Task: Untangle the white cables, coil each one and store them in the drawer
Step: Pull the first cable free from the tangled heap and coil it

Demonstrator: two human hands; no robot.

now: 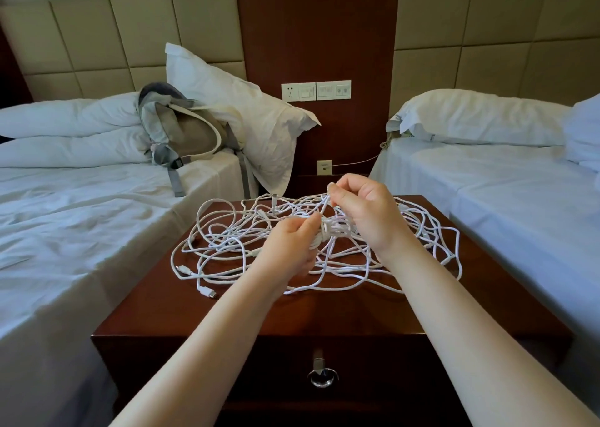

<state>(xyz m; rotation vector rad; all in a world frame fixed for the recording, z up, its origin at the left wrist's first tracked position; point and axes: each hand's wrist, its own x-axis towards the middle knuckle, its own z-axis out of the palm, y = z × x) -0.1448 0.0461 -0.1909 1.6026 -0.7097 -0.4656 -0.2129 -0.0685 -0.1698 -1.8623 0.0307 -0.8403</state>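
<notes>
A tangle of white cables point(224, 241) sprawls over the top of a dark wooden nightstand point(341, 313). My left hand point(289, 245) grips a small wound bundle of cable point(334, 228) at the middle of the tangle. My right hand point(363, 212) is raised just above it and pinches a cable strand between thumb and fingers. The strand runs down to the bundle. Loose plug ends lie at the left front of the pile point(207, 292). The drawer point(321, 378) in the nightstand's front is closed, with a metal ring pull.
A bed with white sheets point(81, 232) stands left, carrying a grey backpack point(185, 131) and a pillow. Another white bed point(519, 199) stands right. Wall sockets point(315, 90) sit on the wooden panel behind the nightstand.
</notes>
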